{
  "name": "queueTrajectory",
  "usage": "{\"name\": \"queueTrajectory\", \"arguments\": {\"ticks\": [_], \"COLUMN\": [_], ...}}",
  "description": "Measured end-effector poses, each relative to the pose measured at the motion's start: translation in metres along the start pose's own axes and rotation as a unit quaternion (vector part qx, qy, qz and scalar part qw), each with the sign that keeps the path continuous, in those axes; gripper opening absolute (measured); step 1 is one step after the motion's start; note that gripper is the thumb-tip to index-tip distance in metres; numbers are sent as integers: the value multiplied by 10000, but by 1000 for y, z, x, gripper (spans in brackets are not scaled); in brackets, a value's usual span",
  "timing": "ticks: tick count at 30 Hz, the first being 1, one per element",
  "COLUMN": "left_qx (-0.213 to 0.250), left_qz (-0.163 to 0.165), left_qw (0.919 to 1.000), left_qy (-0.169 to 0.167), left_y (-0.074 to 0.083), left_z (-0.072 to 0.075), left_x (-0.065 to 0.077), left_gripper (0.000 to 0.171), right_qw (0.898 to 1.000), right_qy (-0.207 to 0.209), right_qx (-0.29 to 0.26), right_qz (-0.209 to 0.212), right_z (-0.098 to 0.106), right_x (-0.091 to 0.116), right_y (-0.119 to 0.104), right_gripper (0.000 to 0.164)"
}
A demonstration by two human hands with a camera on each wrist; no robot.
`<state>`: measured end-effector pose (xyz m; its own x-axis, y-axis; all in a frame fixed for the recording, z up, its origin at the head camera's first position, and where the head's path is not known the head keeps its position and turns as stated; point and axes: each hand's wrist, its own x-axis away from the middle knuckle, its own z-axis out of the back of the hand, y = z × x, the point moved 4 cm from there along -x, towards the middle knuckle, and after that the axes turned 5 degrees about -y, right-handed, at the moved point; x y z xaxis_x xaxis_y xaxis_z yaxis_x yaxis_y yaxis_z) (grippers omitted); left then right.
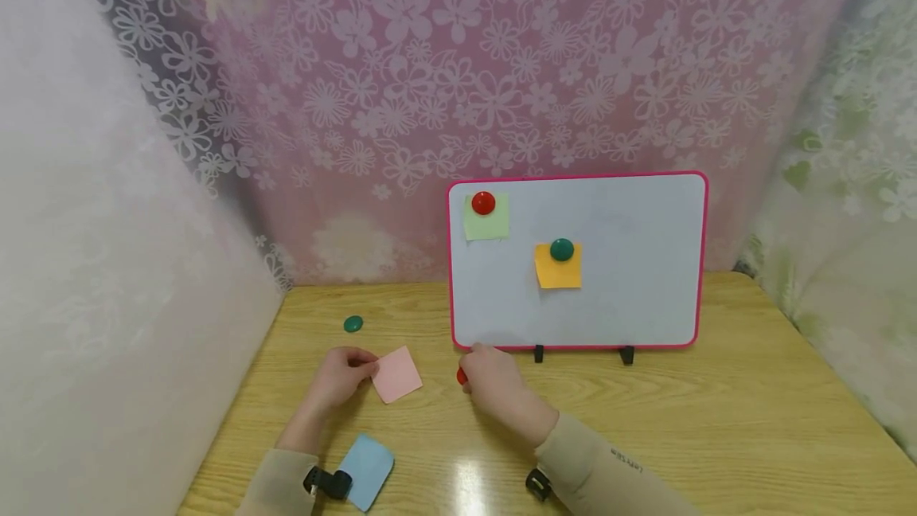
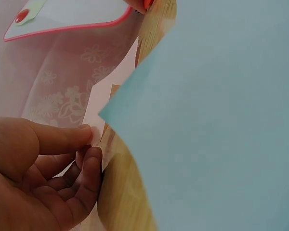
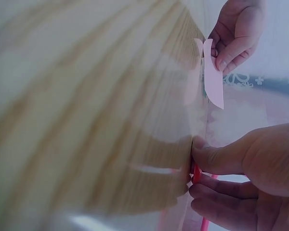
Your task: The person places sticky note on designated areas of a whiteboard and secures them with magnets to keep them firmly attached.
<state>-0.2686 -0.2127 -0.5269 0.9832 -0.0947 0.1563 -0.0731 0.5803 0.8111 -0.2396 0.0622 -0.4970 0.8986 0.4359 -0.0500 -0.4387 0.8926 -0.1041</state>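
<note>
A pink sticky note (image 1: 397, 375) is pinched at its left corner between the thumb and fingers of my left hand (image 1: 339, 381). The left wrist view shows the same pinch, partly behind a blue note. My right hand (image 1: 500, 390) has its thumb and fingers on a red round magnet (image 3: 197, 173) at the table surface, just below the whiteboard's lower left corner. The whiteboard (image 1: 630, 261) stands upright in a pink frame. It carries a green note (image 1: 494, 227) under a red magnet (image 1: 483, 203) and an orange note (image 1: 559, 273) under a green magnet (image 1: 562, 250).
Behind my left hand a loose green magnet (image 1: 353, 324) lies on the wooden table (image 1: 716, 420). A blue sticky note (image 1: 368, 468) lies beside my left wrist, close to the wrist camera. Black feet (image 1: 539, 353) support the board. Floral curtains (image 1: 401, 102) surround the table.
</note>
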Motion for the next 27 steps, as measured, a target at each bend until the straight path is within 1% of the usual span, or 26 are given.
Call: {"name": "queueTrajectory", "arguments": {"ticks": [9,18,27], "left_qx": [-47,62,217], "left_qz": [49,55,-7], "left_qw": [10000,10000,9998], "left_qy": [33,18,-26], "left_y": [-1,-1,-1], "left_z": [1,0,-1], "left_x": [0,0,0], "left_gripper": [11,10,12], "right_qw": [9999,9999,9996], "right_qy": [79,76,-64], "right_qx": [117,139,-243], "right_qz": [10,-8,-129], "right_z": [-1,-1,-2], "right_x": [-1,2,1], "right_y": [-1,-2,1], "right_gripper": [28,27,23]}}
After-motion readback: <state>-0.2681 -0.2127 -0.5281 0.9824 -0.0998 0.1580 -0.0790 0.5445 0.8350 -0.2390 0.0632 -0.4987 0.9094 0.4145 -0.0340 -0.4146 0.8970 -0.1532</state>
